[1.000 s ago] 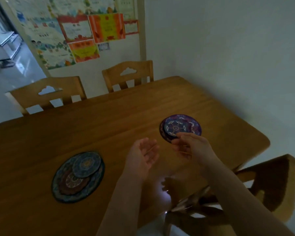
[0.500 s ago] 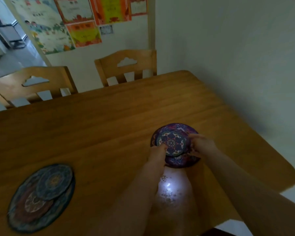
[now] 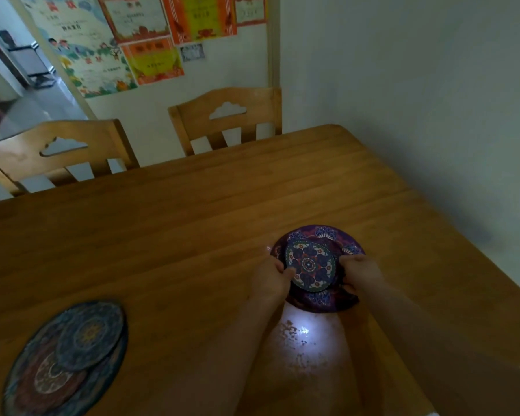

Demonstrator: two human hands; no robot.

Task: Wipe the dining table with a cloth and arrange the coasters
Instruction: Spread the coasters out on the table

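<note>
Both hands — left (image 3: pixel 270 279), right (image 3: pixel 361 276) — pinching small coaster (image 3: pixel 310 265) edges, bare table (image 3: pixel 192 223) beyond

I see a planked wood table (image 3: pixel 192 235) with a satin sheen, glossy patterned coasters (image 3: pixel 311 265) on it, wooden chairs (image 3: pixel 222 121) behind, paper posters (image 3: pixel 150 58) beyond.

The bench (image 3: pixel 192 223) lies bare from 9 o'clock round to 1 o'clock of the purple coaster stack (image 3: pixel 317 267), giving open passage across its whole far half. At 8 o'clock, well apart, a second stack of dark round coasters (image 3: pixel 69 355) takes up the near left corner. Two chairs (image 3: pixel 225 118) stand against the far edge at 11 and 12 o'clock. The wall (image 3: pixel 418 100) closes off the 2 o'clock side beyond the bench edge.
</note>
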